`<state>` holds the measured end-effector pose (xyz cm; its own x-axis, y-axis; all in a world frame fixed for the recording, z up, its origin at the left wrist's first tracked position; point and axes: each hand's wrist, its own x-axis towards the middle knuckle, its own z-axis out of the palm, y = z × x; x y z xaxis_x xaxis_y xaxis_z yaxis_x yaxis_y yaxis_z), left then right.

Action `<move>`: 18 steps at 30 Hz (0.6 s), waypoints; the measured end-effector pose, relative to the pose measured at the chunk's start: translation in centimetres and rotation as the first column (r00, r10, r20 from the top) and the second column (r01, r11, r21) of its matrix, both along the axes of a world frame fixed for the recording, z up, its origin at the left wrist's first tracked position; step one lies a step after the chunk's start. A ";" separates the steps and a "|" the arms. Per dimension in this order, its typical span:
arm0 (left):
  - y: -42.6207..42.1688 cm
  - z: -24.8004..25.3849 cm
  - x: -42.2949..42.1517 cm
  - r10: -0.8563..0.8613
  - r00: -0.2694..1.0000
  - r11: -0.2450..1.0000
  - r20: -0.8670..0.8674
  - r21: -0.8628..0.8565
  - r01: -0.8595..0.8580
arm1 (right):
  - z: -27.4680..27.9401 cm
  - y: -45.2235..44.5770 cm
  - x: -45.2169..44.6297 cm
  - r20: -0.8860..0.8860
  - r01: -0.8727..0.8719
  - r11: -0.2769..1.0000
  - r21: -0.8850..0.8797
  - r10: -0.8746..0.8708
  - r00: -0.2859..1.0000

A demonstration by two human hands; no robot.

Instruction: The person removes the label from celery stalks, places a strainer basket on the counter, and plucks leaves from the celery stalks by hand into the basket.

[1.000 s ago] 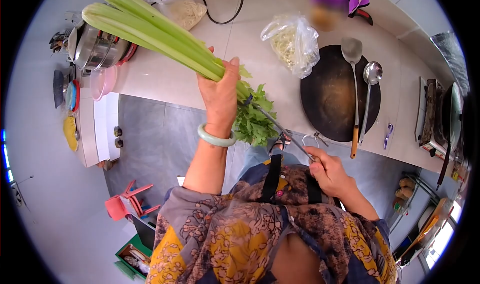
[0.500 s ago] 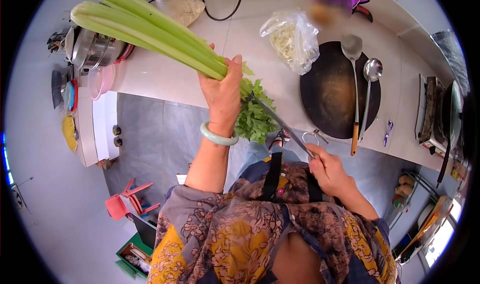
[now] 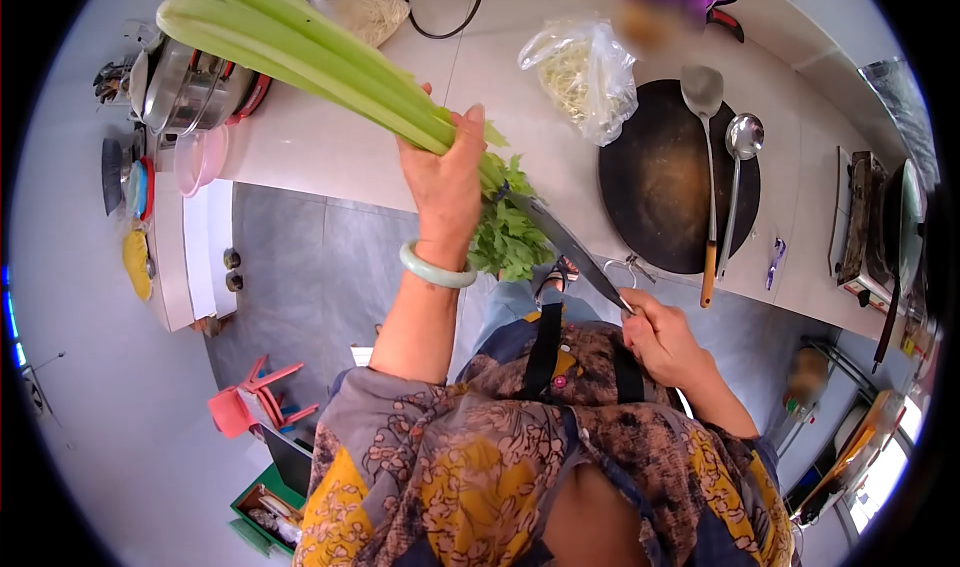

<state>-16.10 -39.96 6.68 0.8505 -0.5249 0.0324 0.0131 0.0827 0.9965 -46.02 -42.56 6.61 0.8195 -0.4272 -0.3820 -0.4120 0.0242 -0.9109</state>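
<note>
- Celery (image 3: pixel 330 67), one bunch: held aloft over the counter's near edge, tilted, stalks toward the far left, leaves (image 3: pixel 512 242) hanging toward the near right.
- Tie (image 3: pixel 503 191), dark blue: around the bunch, where stalks meet leaves.
- Left hand (image 3: pixel 446 182): closed around the stalks, just left of the tie, thumb along the far side.
- Bangle (image 3: pixel 438 267), pale green: on the left wrist.
- Knife (image 3: pixel 575 252): slanting between the right hand and the bunch, tip at the tie; from here I cannot tell whether it touches.
- Right hand (image 3: pixel 660 339): gripping the knife's handle, most of which the fingers hide; near the person's front.
- Counter (image 3: pixel 330 152), pale: running left to right beyond the person.
- Clear bag (image 3: pixel 585 82), holding pale strands: on the counter, right of the celery, at the wok's far left rim.
- Wok (image 3: pixel 650 192), dark: right part of the counter, near edge.
- Spatula (image 3: pixel 704 92), wooden-handled: lying across the wok, handle toward the near side.
- Ladle (image 3: pixel 745 137): just right of the spatula, partly over the wok's rim.
- Second bag (image 3: pixel 365 19), pale contents: far side, behind the celery.
- Black cord (image 3: pixel 479 7): looped, right of that bag.
- Steel pot (image 3: pixel 190 92): left end.
- Pink basin (image 3: pixel 202 159): just nearer than the pot.
- Stove (image 3: pixel 865 207): right end, a pan (image 3: pixel 908 227) beside it or upon it; I cannot tell which.
</note>
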 end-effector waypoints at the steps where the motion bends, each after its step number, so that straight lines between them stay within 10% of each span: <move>1: 0.1 0.0 0.0 -0.010 1.000 1.000 0.005 0.010 0.010 | -0.1 0.1 0.2 0.003 0.006 1.000 -0.008 -0.006 1.000; 18: 0.6 0.0 -0.7 0.013 1.000 1.000 0.017 -0.012 -0.013 | 0.2 0.7 0.6 -0.038 -0.008 0.996 -0.083 0.005 0.999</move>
<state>-16.81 -39.37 6.70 0.8565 -0.5134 0.0530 -0.0048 0.0948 0.9955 -45.39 -41.88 6.86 0.8084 -0.4533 -0.3755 -0.4455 -0.0543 -0.8936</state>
